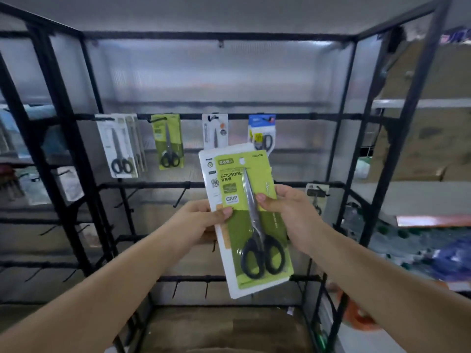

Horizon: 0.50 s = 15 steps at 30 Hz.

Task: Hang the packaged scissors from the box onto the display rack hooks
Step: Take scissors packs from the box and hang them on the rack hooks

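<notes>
A green packaged pair of scissors (251, 225) with black handles lies on top of a white package (207, 161), both held up in front of the black display rack (204, 116). My left hand (201, 222) grips the stack's left edge, thumb on the front. My right hand (288, 212) pinches the green pack at its right edge. On the upper rail hang white scissor packs (119, 146), a green pack (168, 141), a white pack (215, 129) and a blue pack (262, 131). A brown box (219, 329) sits at the rack's bottom.
Bare hooks (182, 197) stick out from the lower rails. One small package (316, 197) hangs at the right of the second rail. Side racks at left hold other goods. Cardboard boxes and shelves stand at right, with an orange object (356, 312) low down.
</notes>
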Each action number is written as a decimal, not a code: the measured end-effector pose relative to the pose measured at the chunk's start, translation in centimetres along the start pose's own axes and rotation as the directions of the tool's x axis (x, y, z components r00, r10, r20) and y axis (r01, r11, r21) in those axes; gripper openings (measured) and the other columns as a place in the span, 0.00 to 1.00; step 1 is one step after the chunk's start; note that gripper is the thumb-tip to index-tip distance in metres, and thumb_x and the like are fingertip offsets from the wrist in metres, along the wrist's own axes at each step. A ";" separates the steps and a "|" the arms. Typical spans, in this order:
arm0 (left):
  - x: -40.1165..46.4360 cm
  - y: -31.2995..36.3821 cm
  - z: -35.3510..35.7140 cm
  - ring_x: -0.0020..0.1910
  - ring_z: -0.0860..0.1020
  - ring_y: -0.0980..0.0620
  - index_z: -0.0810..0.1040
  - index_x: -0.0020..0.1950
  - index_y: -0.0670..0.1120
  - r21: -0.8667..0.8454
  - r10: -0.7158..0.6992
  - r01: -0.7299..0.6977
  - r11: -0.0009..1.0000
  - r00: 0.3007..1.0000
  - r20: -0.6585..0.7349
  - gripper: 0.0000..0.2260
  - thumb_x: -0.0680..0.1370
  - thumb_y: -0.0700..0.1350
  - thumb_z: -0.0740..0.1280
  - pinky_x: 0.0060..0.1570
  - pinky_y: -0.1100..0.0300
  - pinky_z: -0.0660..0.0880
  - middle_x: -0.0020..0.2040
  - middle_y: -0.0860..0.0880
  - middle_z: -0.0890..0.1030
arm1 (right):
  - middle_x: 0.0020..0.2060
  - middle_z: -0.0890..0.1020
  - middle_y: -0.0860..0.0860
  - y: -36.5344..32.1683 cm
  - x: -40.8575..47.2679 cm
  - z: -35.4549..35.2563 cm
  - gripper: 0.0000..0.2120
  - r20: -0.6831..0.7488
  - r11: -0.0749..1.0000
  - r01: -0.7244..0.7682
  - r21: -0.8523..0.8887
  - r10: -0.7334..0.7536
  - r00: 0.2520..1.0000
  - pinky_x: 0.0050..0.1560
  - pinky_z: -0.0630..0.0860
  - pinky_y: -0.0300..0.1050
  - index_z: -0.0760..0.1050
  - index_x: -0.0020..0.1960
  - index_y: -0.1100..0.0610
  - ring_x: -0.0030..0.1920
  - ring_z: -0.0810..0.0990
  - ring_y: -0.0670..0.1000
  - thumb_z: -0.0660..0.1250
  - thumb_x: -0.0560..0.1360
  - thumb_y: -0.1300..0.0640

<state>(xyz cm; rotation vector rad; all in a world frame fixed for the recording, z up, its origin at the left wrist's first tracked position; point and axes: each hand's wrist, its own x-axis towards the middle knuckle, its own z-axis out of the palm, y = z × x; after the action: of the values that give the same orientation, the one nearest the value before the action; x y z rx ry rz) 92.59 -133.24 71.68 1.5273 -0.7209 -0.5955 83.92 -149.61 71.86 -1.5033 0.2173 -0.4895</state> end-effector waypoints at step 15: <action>0.6 -2.6 2.0 0.44 0.81 0.47 0.78 0.51 0.43 -0.256 -0.166 0.092 0.962 0.944 -0.286 0.07 0.79 0.36 0.61 0.39 0.53 0.76 0.45 0.47 0.84 | 0.48 0.84 0.51 0.5 0.1 -8.2 0.05 -0.199 0.995 -0.095 -0.036 0.086 0.976 0.63 0.70 0.58 0.79 0.47 0.53 0.53 0.81 0.55 0.69 0.73 0.62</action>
<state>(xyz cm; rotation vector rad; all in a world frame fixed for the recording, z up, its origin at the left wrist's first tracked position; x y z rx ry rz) 91.77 -134.99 68.92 1.4055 -0.2997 -0.5084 80.53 -157.01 70.75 -1.4816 0.4530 -0.5633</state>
